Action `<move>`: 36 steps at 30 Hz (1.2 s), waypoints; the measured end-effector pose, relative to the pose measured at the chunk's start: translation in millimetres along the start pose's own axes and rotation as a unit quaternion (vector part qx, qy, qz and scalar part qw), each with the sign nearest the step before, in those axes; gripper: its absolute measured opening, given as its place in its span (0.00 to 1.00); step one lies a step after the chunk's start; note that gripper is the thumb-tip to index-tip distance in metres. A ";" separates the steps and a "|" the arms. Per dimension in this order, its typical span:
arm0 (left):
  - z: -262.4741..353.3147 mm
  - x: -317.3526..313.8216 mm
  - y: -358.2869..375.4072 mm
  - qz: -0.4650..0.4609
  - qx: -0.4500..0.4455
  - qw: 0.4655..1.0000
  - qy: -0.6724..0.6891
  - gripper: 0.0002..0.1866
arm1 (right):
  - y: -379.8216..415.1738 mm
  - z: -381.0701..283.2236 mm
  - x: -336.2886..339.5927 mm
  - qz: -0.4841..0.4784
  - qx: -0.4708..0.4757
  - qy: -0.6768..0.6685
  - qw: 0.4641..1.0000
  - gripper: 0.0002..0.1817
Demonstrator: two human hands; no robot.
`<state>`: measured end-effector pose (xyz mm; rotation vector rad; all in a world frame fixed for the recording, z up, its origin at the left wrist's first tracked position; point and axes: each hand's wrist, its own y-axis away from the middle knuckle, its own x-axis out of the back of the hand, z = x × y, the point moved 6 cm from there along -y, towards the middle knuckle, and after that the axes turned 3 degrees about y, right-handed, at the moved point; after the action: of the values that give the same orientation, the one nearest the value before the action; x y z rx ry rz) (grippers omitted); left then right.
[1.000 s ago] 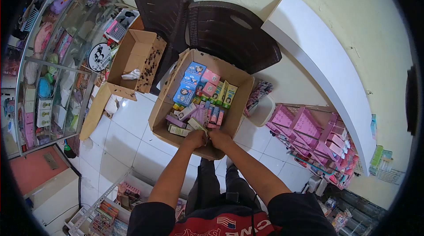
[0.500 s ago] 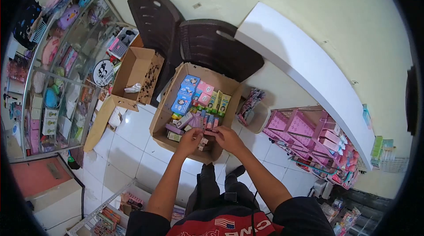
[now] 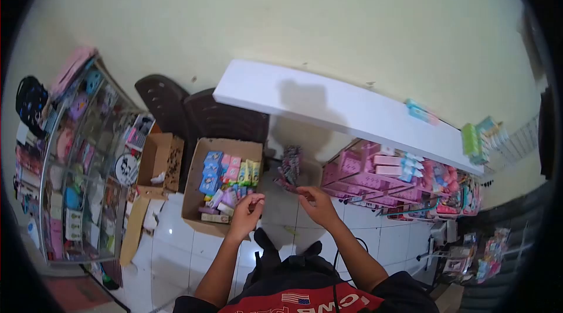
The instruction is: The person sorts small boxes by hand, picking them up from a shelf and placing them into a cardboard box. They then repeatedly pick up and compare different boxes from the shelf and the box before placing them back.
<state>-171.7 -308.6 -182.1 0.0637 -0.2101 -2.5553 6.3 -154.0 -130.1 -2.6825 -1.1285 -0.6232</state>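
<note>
My left hand (image 3: 247, 213) is over the lower right edge of a cardboard box (image 3: 193, 175), its fingers curled together and nothing showing in them. Inside the box lie blue cartons (image 3: 210, 180), pink cartons (image 3: 231, 166), yellow-green packs (image 3: 253, 171) and several small purple and white boxes (image 3: 224, 198). To the right, my right hand (image 3: 318, 206) has thumb and fingers pinched around something small and dark that I cannot make out. Its fingertips are right by the lower end of dark patterned packets (image 3: 290, 163), which stand in a pale bin (image 3: 312, 173).
Behind the box stand dark brown chairs (image 3: 226, 115). A smaller cardboard box (image 3: 153, 160) and a glass display case (image 3: 82, 178) are on the left. A white shelf (image 3: 328, 105) runs along the wall above pink racks (image 3: 358, 175). White tiles (image 3: 176, 251) cover the floor.
My hands have moved apart and away from over the box; the right is now near the bin. The view has turned rightward and up. The small pinkish box between my hands no longer shows clearly.
</note>
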 end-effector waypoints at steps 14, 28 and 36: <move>138.1 -198.2 17.4 -0.146 -0.172 0.973 -0.055 0.11 | 111.6 -14.8 199.5 0.203 0.042 -0.044 0.977 0.15; 175.1 -336.3 30.5 -0.193 -0.206 0.958 -0.041 0.11 | 175.7 -9.9 336.3 0.262 0.067 0.003 0.963 0.15; 219.1 -379.4 -5.6 -0.207 -0.278 0.934 -0.083 0.11 | 145.4 -11.7 388.7 0.282 0.117 0.027 0.952 0.15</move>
<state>123.1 -66.5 33.4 -0.3600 0.5220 -2.9370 350.2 -9.0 51.8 -2.5722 -0.3504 -0.4224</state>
